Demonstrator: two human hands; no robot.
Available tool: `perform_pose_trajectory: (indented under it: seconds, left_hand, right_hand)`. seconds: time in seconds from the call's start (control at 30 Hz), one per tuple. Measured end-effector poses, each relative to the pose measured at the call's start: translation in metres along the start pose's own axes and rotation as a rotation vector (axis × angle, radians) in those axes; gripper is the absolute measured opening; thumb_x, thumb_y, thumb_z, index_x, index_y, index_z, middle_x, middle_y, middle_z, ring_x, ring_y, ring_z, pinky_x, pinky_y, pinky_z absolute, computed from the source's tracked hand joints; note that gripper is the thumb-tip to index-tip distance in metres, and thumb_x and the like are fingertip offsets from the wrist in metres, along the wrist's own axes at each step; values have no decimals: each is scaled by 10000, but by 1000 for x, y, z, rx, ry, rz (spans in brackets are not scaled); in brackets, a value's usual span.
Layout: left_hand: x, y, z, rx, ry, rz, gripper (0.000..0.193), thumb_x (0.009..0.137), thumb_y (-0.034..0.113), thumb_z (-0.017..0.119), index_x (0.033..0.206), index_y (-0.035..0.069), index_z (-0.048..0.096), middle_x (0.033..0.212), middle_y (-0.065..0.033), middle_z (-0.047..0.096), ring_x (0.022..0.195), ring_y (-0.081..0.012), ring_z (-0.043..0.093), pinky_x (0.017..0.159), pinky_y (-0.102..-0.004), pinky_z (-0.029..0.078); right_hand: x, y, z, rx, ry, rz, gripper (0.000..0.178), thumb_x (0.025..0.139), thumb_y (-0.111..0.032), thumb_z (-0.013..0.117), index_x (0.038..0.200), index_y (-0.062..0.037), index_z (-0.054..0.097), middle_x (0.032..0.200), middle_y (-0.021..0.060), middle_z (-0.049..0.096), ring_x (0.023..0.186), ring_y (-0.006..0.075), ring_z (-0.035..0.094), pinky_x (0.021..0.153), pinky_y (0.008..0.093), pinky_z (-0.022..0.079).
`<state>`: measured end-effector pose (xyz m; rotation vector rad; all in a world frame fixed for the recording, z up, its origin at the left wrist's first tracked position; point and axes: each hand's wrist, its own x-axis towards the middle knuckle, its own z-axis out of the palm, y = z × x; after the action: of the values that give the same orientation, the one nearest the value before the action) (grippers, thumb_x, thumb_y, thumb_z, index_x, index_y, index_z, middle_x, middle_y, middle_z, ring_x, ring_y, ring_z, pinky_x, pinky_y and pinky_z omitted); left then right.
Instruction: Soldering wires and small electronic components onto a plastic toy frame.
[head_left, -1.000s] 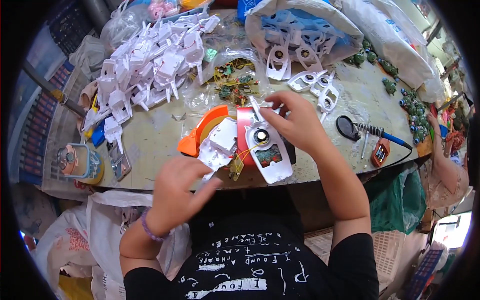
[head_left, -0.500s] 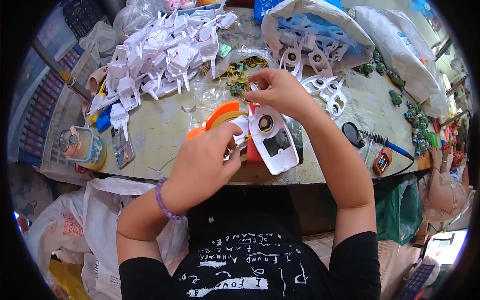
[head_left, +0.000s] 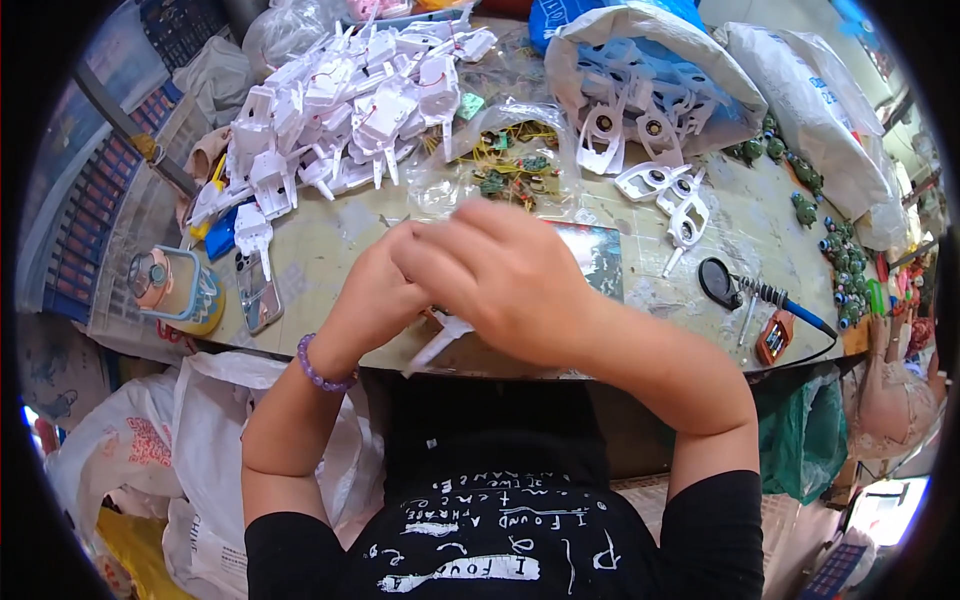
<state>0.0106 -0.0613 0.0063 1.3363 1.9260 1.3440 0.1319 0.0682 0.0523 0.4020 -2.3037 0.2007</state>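
Observation:
Over the near middle of the table my left hand (head_left: 385,285) and my right hand (head_left: 510,280) meet, the right one partly in front of the left. Both have curled fingers, closed around a white plastic housing (head_left: 440,345). Only its narrow handle shows, slanting down below the hands; the rest is hidden by them. The right fingers are slightly blurred. Just behind my right hand lies a flat, shiny patterned box (head_left: 602,262). Beyond the hands, a clear plastic bag (head_left: 545,125) holds green circuit boards with yellow wires (head_left: 510,185).
White housings (head_left: 340,115) are heaped back left. A sack (head_left: 735,80) of white frames stands back right, with loose frames (head_left: 685,215) before it. Right: a soldering iron (head_left: 790,305), an orange-red device (head_left: 775,335), green parts (head_left: 848,265). Left: a phone (head_left: 260,295), a cup (head_left: 180,290).
My hands have come together, the right one moving down from the boards. The white frame and housing have left the box top; the orange tape dispenser is now largely out of sight behind my hands.

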Motion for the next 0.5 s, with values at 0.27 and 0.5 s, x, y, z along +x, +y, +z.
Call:
perform_pose_trajectory:
  seconds: [0.27,0.5]
  left_hand:
    - [-11,-13,1,-161,16,-176,301,835,81,660,1091,-23,542,912,-42,599,733,-91,580,661,-253,495]
    - [-64,-11,5,-440,-206,-580,304,963,306,535,1048,21,598,931,-37,631,802,-89,575,704,-255,480]
  right_hand:
    - [-65,-34,16,14,-19,-262,249,677,-141,664,898,-52,592,859,41,581,761,167,581,610,273,482]
    - [-87,-37,27,83,53,-248,273,732,-232,764,854,-47,604,869,52,617,759,180,610,634,269,531]
